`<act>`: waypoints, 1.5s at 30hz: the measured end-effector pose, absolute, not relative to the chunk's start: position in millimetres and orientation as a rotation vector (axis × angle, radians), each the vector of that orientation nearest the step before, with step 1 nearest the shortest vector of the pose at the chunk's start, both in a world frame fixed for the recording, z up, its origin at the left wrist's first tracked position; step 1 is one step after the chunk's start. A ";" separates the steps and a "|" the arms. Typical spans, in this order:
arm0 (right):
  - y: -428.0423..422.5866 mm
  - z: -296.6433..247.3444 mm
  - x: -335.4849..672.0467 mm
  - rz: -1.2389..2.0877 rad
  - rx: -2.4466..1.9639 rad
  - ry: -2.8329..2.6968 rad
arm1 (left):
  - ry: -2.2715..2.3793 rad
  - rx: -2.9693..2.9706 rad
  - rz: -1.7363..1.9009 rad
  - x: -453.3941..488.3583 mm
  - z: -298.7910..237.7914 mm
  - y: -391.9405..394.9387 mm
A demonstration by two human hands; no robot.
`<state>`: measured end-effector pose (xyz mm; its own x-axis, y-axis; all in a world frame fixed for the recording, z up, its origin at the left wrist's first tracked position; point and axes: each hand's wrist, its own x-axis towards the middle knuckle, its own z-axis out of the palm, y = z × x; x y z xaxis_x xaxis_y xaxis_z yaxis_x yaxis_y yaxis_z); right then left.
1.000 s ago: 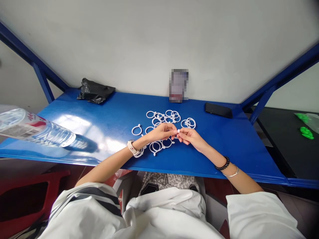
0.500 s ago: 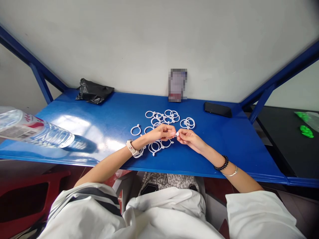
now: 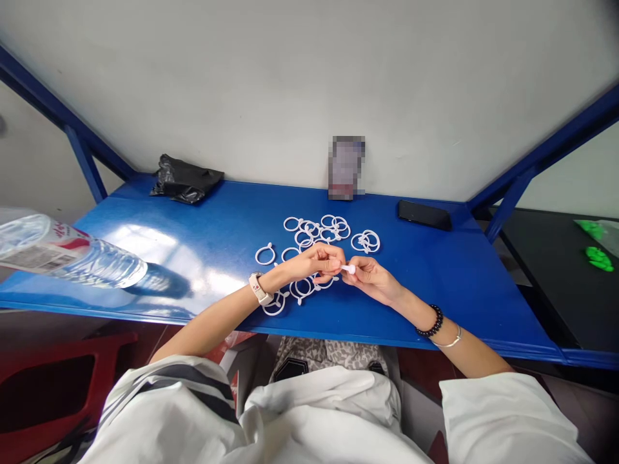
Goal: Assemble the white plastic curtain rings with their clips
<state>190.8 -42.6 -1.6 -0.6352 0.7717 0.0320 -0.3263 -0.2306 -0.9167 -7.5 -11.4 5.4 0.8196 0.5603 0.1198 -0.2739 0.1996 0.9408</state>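
Observation:
A small white plastic piece [image 3: 349,269] shows between my two hands above the blue table. The fingers of my left hand [image 3: 323,261] are pinched on its left end. My right hand [image 3: 371,278] has thumb and fingers closed on its right side. My fingers cover part of the piece, so its full shape is hidden. Beneath and around my left hand lie several white plastic rings [image 3: 265,254] with small knobs, like curtain rings, some overlapping. A small cluster of rings [image 3: 366,241] rests just beyond my right hand.
On the blue table [image 3: 464,290] a water bottle [image 3: 72,251] stands at the left. A black plastic bag [image 3: 186,180] lies at the back left. A blurred-out upright rectangle [image 3: 346,169] leans on the wall, and a black phone [image 3: 424,214] lies to its right. Green items [image 3: 599,258] sit far right.
The white piece has turned between my fingertips, and more of it shows now. My right hand has tilted and dropped slightly. The rings on the table look the same.

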 end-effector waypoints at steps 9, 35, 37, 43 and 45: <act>-35.5 19.7 212.7 1.323 -0.916 -1.889 | 0.455 1.455 0.663 -15.5 15.7 -7.7; -37.0 4.7 207.2 0.895 -1.339 -2.164 | 0.925 2.652 0.599 -12.6 -10.3 -4.4; -36.4 -1.6 203.7 1.176 -1.258 -2.020 | 0.956 2.556 0.664 -9.2 -10.9 -8.4; -36.3 -3.5 198.3 1.794 -1.033 -1.661 | 0.867 2.140 0.709 -5.2 -6.3 -15.4; -37.0 0.0 198.4 1.922 -0.983 -1.553 | 0.804 2.076 0.701 -7.2 -2.9 -13.9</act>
<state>198.4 -37.0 0.0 -0.6284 0.7421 -0.2331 0.0720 -0.2429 -0.9674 -7.2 -13.9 -2.9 0.6468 0.7352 0.2028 0.3010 -0.4904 0.8179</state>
